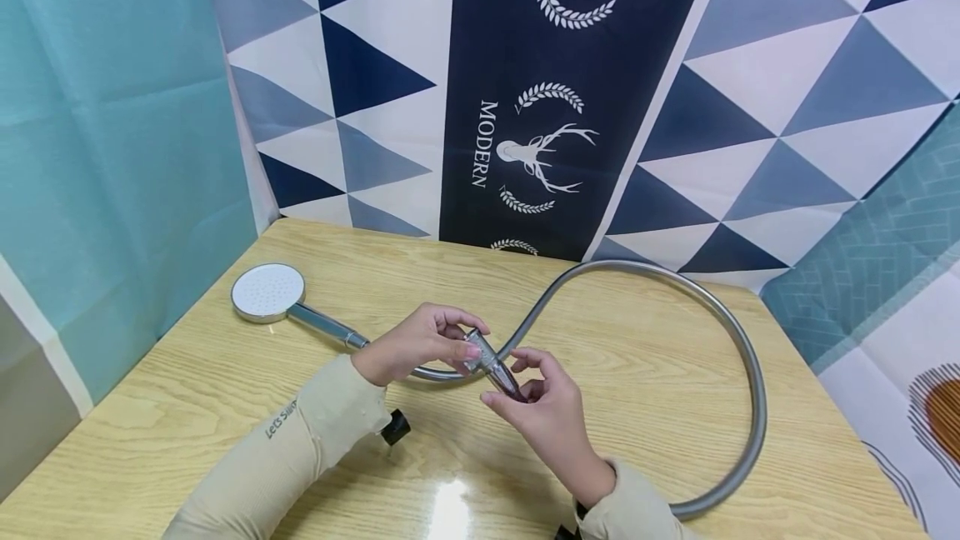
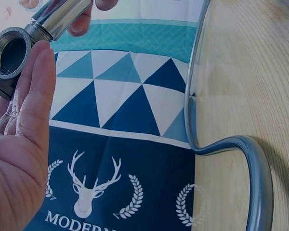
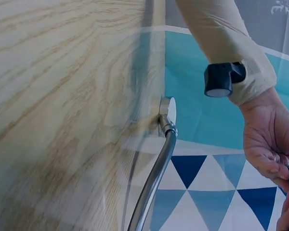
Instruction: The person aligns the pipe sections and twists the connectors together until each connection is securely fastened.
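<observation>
Between both hands, above the table, is a chrome shower fitting (image 1: 483, 361) with a side branch and a tapered end. In the left wrist view its threaded round socket (image 2: 10, 54) faces the camera. My left hand (image 1: 420, 344) pinches the upper part between thumb and fingers. Around the tapered lower end, the thumb and fingers of my right hand (image 1: 551, 411) hold on. At the right edge of the right wrist view, both hands meet at the fitting, which is mostly cut off there.
A hand shower (image 1: 267, 292) with a white face lies on the table at left. Its grey hose (image 1: 756, 407) passes behind the hands and loops round to the right. Patterned cloth (image 1: 382, 90) hangs behind the wooden table (image 1: 660, 340).
</observation>
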A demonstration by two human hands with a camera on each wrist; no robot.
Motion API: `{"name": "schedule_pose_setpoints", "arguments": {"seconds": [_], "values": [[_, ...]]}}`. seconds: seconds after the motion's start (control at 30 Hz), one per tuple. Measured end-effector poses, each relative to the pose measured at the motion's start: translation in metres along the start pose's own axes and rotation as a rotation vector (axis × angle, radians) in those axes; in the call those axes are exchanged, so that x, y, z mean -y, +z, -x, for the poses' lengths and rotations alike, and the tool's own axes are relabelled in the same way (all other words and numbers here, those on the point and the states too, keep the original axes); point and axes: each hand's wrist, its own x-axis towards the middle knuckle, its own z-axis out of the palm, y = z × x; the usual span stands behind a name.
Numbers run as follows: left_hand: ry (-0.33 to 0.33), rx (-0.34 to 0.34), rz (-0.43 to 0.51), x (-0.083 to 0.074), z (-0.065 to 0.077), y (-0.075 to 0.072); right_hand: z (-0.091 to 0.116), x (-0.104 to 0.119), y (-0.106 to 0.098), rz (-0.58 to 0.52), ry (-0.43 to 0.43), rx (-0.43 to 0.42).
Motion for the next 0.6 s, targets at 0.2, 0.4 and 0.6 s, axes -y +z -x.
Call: {"name": "schedule_pose_setpoints", "arguments": {"seconds": [0.2, 0.4, 0.6], "values": [[-0.009, -0.005, 0.004, -0.0004, 0.0005, 0.0005, 0.0014, -0.0073, 0.0041, 0.061, -0.248, -0.058], [-0.017, -0.018, 0.012, 0.0006, 0.0028, 0.0002, 0.0019, -0.0077, 0.0058, 0.029, -0.264, -0.093], [-0.007, -0.01, 0.018, 0.0004, 0.0012, 0.0006, 0.0016, -0.0065, 0.005, 0.02, -0.257, -0.108]]}}
